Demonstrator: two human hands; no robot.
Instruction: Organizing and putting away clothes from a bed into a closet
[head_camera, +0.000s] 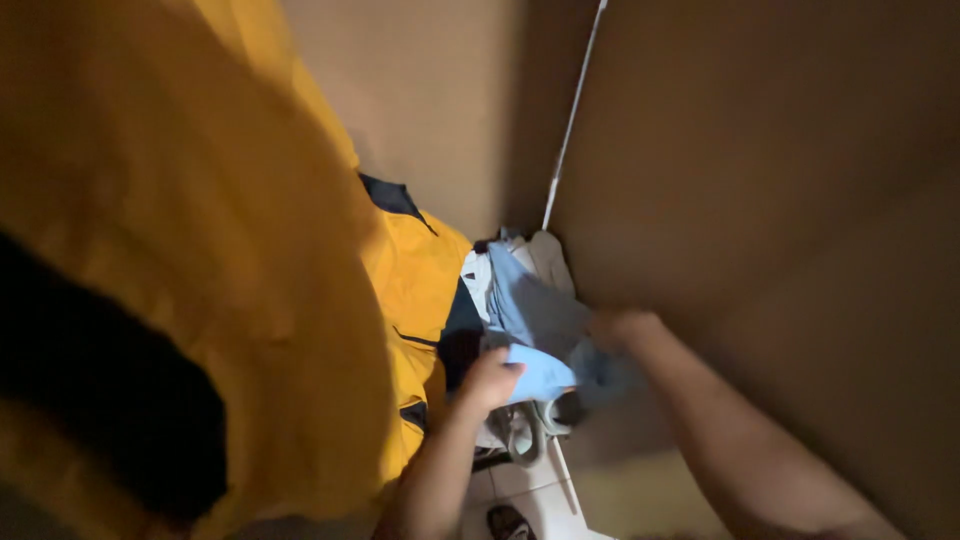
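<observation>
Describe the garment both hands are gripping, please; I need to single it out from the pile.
Start at the big yellow jacket with dark trim hanging on the left. Just right of it, clothes are bunched in the wall corner. The pale blue cloth garment lies on top of them, between the left hand and the right hand, the only blue piece beside the whitish cloth.

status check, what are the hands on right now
Left hand and right hand both gripping the light blue garment. Garment sits on a clothes pile in the wall corner. Yellow jacket hangs close at left.
</observation>
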